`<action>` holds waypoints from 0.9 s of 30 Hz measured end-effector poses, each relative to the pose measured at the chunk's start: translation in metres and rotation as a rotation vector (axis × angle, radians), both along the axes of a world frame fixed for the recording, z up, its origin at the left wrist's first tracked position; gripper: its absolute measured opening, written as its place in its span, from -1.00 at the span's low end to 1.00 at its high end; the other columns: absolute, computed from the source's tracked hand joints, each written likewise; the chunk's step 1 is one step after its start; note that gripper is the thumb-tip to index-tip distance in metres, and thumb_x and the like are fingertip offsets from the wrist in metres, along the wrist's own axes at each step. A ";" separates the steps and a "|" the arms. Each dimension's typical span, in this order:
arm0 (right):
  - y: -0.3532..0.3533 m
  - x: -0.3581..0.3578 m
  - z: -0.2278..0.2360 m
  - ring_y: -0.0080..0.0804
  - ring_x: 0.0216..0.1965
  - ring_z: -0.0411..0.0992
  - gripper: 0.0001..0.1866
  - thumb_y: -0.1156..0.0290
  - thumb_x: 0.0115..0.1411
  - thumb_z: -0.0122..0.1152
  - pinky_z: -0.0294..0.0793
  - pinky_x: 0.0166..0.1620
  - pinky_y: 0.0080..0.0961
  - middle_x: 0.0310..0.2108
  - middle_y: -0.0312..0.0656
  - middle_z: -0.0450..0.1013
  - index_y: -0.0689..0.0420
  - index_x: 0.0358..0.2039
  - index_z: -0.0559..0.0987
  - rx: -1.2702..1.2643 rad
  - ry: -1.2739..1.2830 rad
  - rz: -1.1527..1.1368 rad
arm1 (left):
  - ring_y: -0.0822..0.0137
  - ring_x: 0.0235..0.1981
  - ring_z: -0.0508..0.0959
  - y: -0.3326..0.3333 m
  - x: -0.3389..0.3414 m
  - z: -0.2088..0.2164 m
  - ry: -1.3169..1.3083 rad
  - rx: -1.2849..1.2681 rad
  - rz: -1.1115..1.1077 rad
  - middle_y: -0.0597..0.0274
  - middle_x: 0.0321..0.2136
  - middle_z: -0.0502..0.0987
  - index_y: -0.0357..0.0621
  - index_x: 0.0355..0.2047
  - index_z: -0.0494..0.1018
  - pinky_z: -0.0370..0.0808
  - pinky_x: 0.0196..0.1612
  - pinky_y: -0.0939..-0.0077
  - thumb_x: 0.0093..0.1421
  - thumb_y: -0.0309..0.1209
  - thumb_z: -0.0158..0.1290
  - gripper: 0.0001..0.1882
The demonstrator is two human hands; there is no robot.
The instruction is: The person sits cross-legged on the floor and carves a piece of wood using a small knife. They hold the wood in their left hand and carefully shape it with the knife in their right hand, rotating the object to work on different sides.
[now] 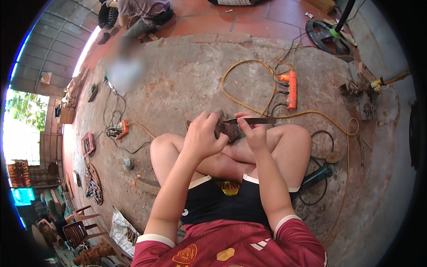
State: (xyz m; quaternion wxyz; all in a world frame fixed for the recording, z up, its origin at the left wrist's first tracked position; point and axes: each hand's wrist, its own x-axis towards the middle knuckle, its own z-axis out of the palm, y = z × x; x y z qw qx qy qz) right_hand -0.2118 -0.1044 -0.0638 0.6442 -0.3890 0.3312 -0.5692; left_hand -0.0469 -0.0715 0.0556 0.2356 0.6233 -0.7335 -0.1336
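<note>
I sit cross-legged with a dark brown, rough carved piece [229, 131], perhaps wood, resting over my crossed shins. My left hand [203, 135] is curled over its left side and steadies it; part of the piece is hidden under the fingers. In my right hand [253, 133] is a thin, flat, dark blade-like tool [263, 120], pinched between thumb and fingers. Its narrow end points left and meets or nearly meets the top of the carved piece. Whether the tool is a knife or a file I cannot tell.
An orange power strip [292, 91] with a yellow cord [225, 84] lies ahead to the right. By my right knee is a green power tool [318, 175]. Left are another orange strip [122, 130], a small cup [126, 163] and a tray of tools [93, 184]. Another person [144, 13] sits far left.
</note>
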 end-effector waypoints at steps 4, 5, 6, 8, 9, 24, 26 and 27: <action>0.004 0.014 0.004 -0.64 -0.29 0.45 -0.83 0.37 0.27 0.27 0.44 -0.22 -0.66 -0.29 -0.31 0.57 0.21 -0.24 0.66 0.113 0.213 -0.004 | -0.05 -0.29 0.54 0.009 0.015 -0.003 -0.016 -0.016 0.018 -0.04 -0.38 0.50 -0.21 -0.29 0.50 0.53 -0.21 0.13 -0.14 -0.32 0.12 -0.64; 0.001 0.013 0.000 -0.60 -0.35 0.46 -0.77 0.28 0.27 0.26 0.44 -0.25 -0.62 -0.32 -0.29 0.59 0.19 -0.22 0.67 0.144 0.276 -0.048 | -0.04 -0.25 0.54 0.010 0.017 -0.003 -0.020 0.021 0.014 -0.04 -0.35 0.52 -0.21 -0.30 0.51 0.54 -0.19 0.12 -0.14 -0.30 0.12 -0.63; -0.001 0.009 -0.005 -0.56 -0.42 0.48 -0.70 0.19 0.28 0.25 0.44 -0.28 -0.59 -0.35 -0.27 0.61 0.17 -0.20 0.68 0.180 0.334 -0.093 | -0.06 -0.22 0.53 0.009 0.019 -0.007 0.009 -0.021 -0.034 -0.04 -0.33 0.52 -0.21 -0.30 0.50 0.54 -0.18 0.12 -0.15 -0.30 0.13 -0.63; -0.008 -0.006 -0.019 -0.57 -0.40 0.48 -0.66 0.16 0.27 0.27 0.45 -0.29 -0.58 -0.33 -0.25 0.60 0.21 -0.21 0.68 0.343 0.375 -0.185 | -0.08 -0.20 0.52 0.007 0.013 -0.013 0.067 -0.072 -0.032 -0.06 -0.35 0.49 -0.23 -0.34 0.48 0.53 -0.18 0.09 -0.18 -0.30 0.15 -0.64; -0.014 -0.012 -0.027 -0.58 -0.38 0.47 -0.66 0.17 0.27 0.27 0.42 -0.31 -0.59 -0.33 -0.24 0.60 0.23 -0.22 0.67 0.334 0.253 -0.229 | -0.08 -0.26 0.51 0.005 0.007 -0.010 0.094 -0.065 -0.020 -0.07 -0.38 0.46 -0.23 -0.38 0.46 0.51 -0.20 0.06 -0.19 -0.32 0.15 -0.66; -0.016 -0.021 -0.021 -0.58 -0.32 0.41 -0.68 0.22 0.29 0.27 0.33 -0.27 -0.63 -0.32 -0.24 0.54 0.29 -0.29 0.62 0.298 0.116 -0.209 | -0.05 -0.36 0.52 0.007 0.003 -0.026 0.036 -0.036 -0.014 -0.09 -0.36 0.45 -0.26 -0.40 0.54 0.51 -0.31 0.12 -0.23 -0.31 0.14 -0.64; -0.018 -0.021 -0.022 -0.57 -0.31 0.42 -0.68 0.22 0.29 0.27 0.33 -0.27 -0.61 -0.31 -0.24 0.54 0.29 -0.29 0.62 0.288 0.119 -0.209 | -0.05 -0.37 0.52 0.005 0.006 -0.023 0.020 -0.011 -0.049 -0.08 -0.37 0.45 -0.26 -0.39 0.54 0.52 -0.31 0.12 -0.23 -0.31 0.14 -0.64; -0.018 -0.021 -0.021 -0.57 -0.30 0.42 -0.68 0.22 0.29 0.27 0.33 -0.26 -0.60 -0.31 -0.24 0.54 0.29 -0.29 0.62 0.285 0.117 -0.204 | -0.05 -0.37 0.52 0.004 0.007 -0.022 0.012 0.003 -0.066 -0.08 -0.37 0.45 -0.25 -0.39 0.54 0.52 -0.31 0.12 -0.23 -0.32 0.14 -0.64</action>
